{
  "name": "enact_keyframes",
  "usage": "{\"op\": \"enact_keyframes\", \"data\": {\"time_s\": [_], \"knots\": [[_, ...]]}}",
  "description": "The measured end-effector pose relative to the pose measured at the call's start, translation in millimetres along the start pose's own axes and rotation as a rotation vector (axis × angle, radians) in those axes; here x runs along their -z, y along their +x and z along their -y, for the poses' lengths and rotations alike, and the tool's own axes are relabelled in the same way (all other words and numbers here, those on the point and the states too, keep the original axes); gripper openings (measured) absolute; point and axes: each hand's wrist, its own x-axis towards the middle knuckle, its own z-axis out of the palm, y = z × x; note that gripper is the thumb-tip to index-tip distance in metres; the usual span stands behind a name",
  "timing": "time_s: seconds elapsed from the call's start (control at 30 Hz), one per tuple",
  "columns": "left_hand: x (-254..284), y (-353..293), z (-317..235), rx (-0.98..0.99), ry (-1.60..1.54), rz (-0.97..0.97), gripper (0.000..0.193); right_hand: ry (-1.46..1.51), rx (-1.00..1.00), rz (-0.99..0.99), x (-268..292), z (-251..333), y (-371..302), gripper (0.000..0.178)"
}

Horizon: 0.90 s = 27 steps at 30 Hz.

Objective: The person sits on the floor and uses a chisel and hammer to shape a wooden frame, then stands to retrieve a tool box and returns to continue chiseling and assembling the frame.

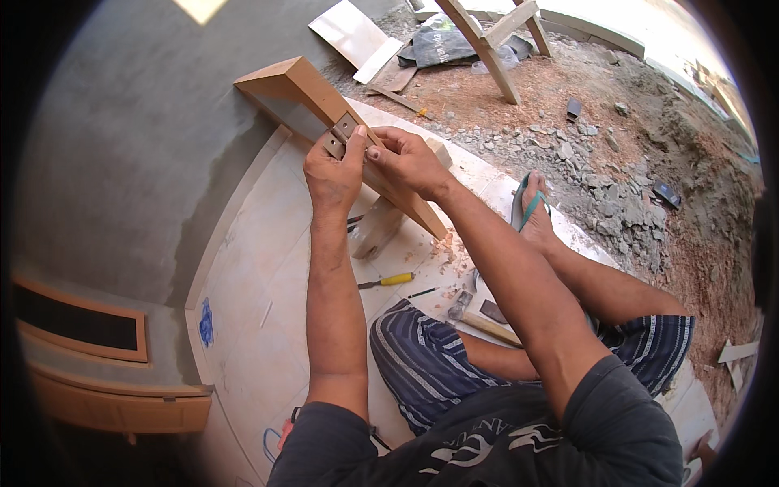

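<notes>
A brown metal hinge [345,130] with screw holes lies against the edge of an orange-brown wooden frame [312,85]. My left hand [333,178] is closed on the hinge, its thumb pressing one leaf near the wood. Close beside it, my right hand [410,162] has its fingers curled at the frame's edge, with thumb and fingertips drawn together. Whatever lies between those right fingertips is hidden. The frame slants across a wooden block [377,230] on the tiled floor.
Near my legs lie a yellow-handled chisel [395,279], a pencil [423,292], a hammer [487,326] and a dark flat piece, perhaps another hinge [492,310]. Wood shavings dot the tiles [251,243]. Rubble [568,162] and a wooden trestle [491,61] are beyond; a grey wall stands left.
</notes>
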Motion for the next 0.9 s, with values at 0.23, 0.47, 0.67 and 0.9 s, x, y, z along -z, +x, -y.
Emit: {"op": "enact_keyframes", "data": {"time_s": [0.23, 0.47, 0.67, 0.9], "knots": [[56, -53, 41, -0.031, -0.449, -0.21, 0.021, -0.294, -0.194, -0.092, 38, 38, -86, 0.068], [113, -203, 205, 0.663, -0.178, -0.336, 0.023, -0.612, -0.854, -0.136, 91, 16, -353, 0.034], [119, -324, 311, 1.018, -0.033, -0.269, 0.022, -0.968, -0.814, -0.175, 63, 22, -395, 0.028], [95, -348, 328, 1.027, 0.025, -0.02, 0.021, -1.483, -0.59, 0.258, 62, -31, -374, 0.022]]}}
